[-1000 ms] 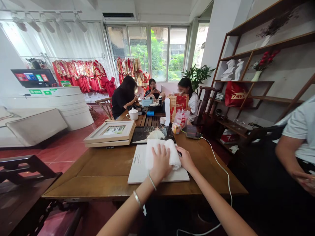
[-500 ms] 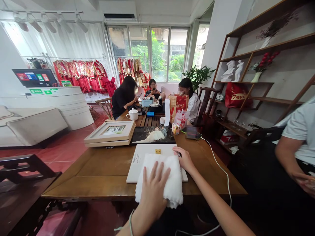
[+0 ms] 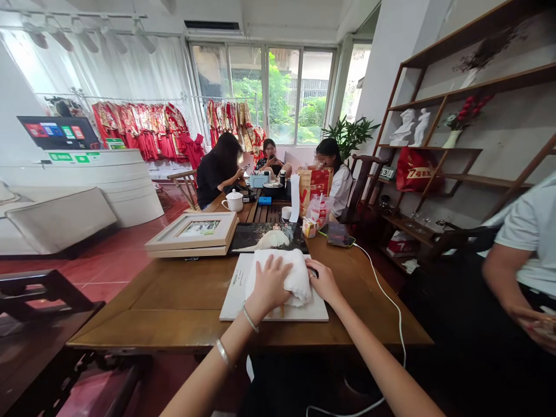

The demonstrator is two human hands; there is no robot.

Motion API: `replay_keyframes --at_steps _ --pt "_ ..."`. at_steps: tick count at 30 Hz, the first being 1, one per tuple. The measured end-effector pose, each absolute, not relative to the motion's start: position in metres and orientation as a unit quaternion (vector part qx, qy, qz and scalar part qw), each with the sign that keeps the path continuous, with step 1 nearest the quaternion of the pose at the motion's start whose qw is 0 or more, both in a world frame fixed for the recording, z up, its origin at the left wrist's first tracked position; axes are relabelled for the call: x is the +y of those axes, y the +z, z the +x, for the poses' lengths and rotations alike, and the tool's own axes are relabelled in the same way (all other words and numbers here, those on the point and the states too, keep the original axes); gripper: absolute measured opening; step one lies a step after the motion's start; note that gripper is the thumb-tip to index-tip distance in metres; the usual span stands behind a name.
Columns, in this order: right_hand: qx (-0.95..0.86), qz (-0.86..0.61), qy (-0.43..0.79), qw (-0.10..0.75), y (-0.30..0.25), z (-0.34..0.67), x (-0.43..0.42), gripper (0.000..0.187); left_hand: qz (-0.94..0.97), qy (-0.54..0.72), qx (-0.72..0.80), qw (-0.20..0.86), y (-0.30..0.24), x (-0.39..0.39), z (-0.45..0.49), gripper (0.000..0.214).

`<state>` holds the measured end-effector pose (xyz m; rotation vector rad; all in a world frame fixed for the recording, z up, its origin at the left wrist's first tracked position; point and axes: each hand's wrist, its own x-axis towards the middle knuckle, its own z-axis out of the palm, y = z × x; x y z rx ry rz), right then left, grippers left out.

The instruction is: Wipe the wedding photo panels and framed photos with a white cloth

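Observation:
My left hand [image 3: 268, 284] lies flat with fingers spread on a white cloth [image 3: 297, 277], pressing it onto a flat white board [image 3: 234, 298] that rests on the wooden table [image 3: 182, 307]. My right hand [image 3: 324, 281] rests on the board's right edge beside the cloth, fingers curled down on it. A small dark object shows just past the right fingertips; I cannot make out what it is.
Stacked picture frames [image 3: 191, 231] and a dark picture [image 3: 256, 236] lie beyond the board. A phone [image 3: 337, 234] with a white cable [image 3: 391, 301] lies to the right. A person's arm [image 3: 508, 278] is at the far right; three people sit at the far end. Shelves line the right wall.
My left hand slid the cloth toward me to the table's near edge, then pushed it back up over the board's far half. My right hand stayed on the board's right edge.

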<state>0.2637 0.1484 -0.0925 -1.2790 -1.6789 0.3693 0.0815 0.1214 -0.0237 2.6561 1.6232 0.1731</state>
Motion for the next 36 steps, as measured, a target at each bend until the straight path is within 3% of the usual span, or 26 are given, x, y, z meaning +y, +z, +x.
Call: replay_keyframes --at_steps 7,14,27,36 --pt "-0.682 -0.528 0.159 0.48 -0.094 0.264 0.15 0.03 0.878 0.038 0.475 0.035 -0.031 0.064 0.067 0.077" --pt "-0.679 -0.538 0.15 0.477 -0.094 0.263 0.15 0.025 0.831 0.015 0.555 0.029 -0.027 0.018 0.047 0.092" --pt "-0.67 -0.54 0.153 0.486 -0.094 0.263 0.148 0.025 0.788 0.063 0.612 -0.035 -0.026 0.109 0.018 0.069" --pt "-0.672 -0.534 0.156 0.488 -0.093 0.264 0.149 0.024 0.796 0.045 0.603 -0.031 -0.03 0.057 0.01 0.073"
